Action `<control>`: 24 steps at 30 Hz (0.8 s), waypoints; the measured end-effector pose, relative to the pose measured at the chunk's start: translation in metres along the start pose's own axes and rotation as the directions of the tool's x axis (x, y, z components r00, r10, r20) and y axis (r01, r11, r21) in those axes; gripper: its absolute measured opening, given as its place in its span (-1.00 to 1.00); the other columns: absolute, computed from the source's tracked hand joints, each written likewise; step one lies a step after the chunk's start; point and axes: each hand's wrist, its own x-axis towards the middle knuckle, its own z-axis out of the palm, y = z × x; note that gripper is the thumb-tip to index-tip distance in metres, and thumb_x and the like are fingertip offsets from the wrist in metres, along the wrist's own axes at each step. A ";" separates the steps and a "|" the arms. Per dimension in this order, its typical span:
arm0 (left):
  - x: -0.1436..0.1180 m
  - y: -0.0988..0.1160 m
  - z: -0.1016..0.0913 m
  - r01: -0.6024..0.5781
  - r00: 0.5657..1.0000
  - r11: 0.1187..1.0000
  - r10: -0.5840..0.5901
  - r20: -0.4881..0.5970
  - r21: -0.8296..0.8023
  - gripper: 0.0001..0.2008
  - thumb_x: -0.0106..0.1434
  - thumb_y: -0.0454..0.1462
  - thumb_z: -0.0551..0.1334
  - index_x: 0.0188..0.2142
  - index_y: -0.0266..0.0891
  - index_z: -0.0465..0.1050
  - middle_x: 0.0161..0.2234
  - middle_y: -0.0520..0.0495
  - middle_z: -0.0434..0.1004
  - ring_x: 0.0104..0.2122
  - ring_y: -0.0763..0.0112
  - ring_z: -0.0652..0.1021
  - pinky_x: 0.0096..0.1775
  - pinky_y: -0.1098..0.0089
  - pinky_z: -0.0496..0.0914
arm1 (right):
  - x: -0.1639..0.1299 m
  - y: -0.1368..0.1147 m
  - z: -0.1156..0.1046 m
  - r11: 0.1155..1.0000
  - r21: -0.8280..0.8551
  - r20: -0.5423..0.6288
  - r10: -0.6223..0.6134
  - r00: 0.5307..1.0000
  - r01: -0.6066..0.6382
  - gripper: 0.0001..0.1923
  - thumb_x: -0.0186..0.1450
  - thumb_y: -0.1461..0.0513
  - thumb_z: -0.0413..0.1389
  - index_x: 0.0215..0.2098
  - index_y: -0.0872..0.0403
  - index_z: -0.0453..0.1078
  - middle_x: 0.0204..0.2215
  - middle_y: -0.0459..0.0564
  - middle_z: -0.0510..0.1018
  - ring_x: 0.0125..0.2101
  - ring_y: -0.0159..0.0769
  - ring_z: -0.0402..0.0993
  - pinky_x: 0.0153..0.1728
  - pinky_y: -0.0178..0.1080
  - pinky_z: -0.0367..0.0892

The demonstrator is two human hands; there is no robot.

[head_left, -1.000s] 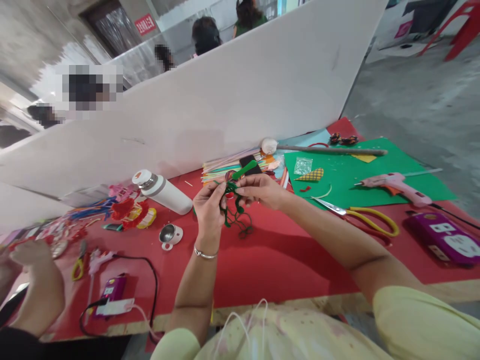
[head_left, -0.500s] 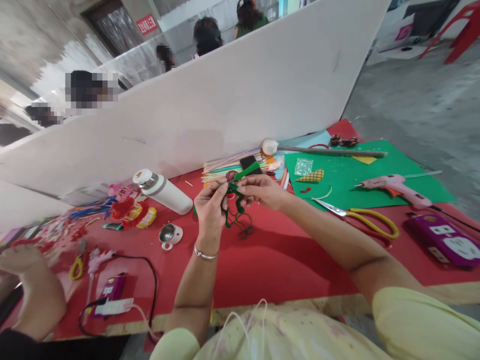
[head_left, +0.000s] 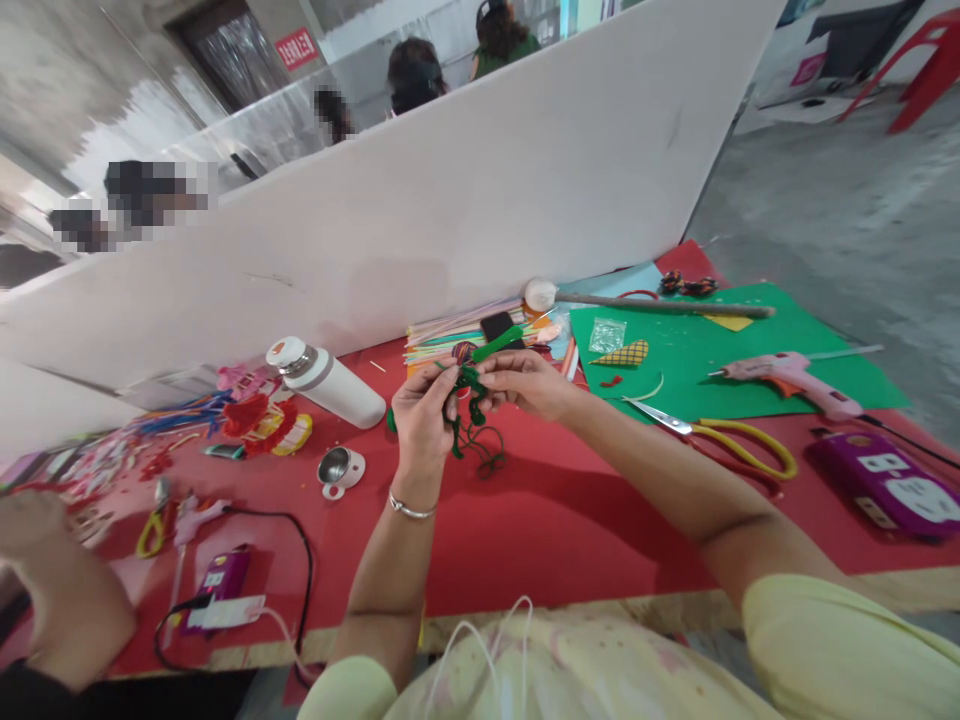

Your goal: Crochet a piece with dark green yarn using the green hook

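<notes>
My left hand [head_left: 426, 412] pinches a small dark green knitted or crocheted yarn piece [head_left: 474, 384] between thumb and fingers. From the other side my right hand [head_left: 531, 382] grips the same piece, its fingertips closed on it. Short curled ends hang below, and a loose strand of green yarn [head_left: 491, 462] loops down over the red table. Just beyond the fingers is a bright green handle [head_left: 499, 344] with a thin shaft pointing up and right; I cannot tell whether it is held. A striped multicoloured ball [head_left: 463, 352] shows behind my left fingertips.
On the left are a white flask [head_left: 330, 385], a small cup [head_left: 341, 468], a pink glue gun [head_left: 196, 520] and a co-worker's arm [head_left: 67, 590]. Scissors [head_left: 739, 448], another glue gun [head_left: 799, 375] and a purple box [head_left: 889, 485] lie right. A white partition [head_left: 420, 240] stands behind.
My hands and the green yarn piece have hardly moved; the hanging ends sit slightly differently. At the left, the co-worker's arm has shifted and its hand is blurred.
</notes>
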 end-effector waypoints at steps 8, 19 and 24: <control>0.002 -0.001 -0.002 0.005 1.000 1.000 -0.005 -0.006 -0.008 -0.78 -0.04 -0.26 0.55 -0.37 -0.26 0.65 -0.55 0.04 0.58 -0.74 0.72 0.29 -0.69 0.57 0.07 | -0.002 -0.001 0.001 0.999 0.037 0.009 0.013 1.000 -0.013 -0.69 0.07 0.15 0.45 -0.30 0.13 0.55 -0.46 -0.06 0.68 -0.54 -0.35 0.64 -0.49 -0.36 0.54; 0.001 -0.002 -0.001 -0.009 1.000 1.000 0.009 0.009 -0.010 -0.80 -0.02 -0.27 0.54 -0.38 -0.26 0.66 -0.54 0.07 0.58 -0.75 0.73 0.27 -0.69 0.55 0.10 | 0.001 0.003 -0.002 0.998 -0.054 -0.025 -0.032 0.999 0.030 -0.67 0.11 0.09 0.45 -0.32 0.13 0.54 -0.48 -0.10 0.65 -0.57 -0.39 0.62 -0.53 -0.41 0.51; 0.001 -0.003 -0.001 -0.013 1.000 1.000 0.013 0.018 -0.008 -0.81 0.00 -0.27 0.54 -0.37 -0.24 0.66 -0.50 0.07 0.60 -0.74 0.75 0.27 -0.69 0.55 0.15 | 0.001 0.004 -0.001 0.998 -0.055 -0.035 -0.038 0.999 0.036 -0.66 0.11 0.08 0.46 -0.33 0.13 0.53 -0.53 -0.13 0.62 -0.59 -0.38 0.61 -0.55 -0.40 0.51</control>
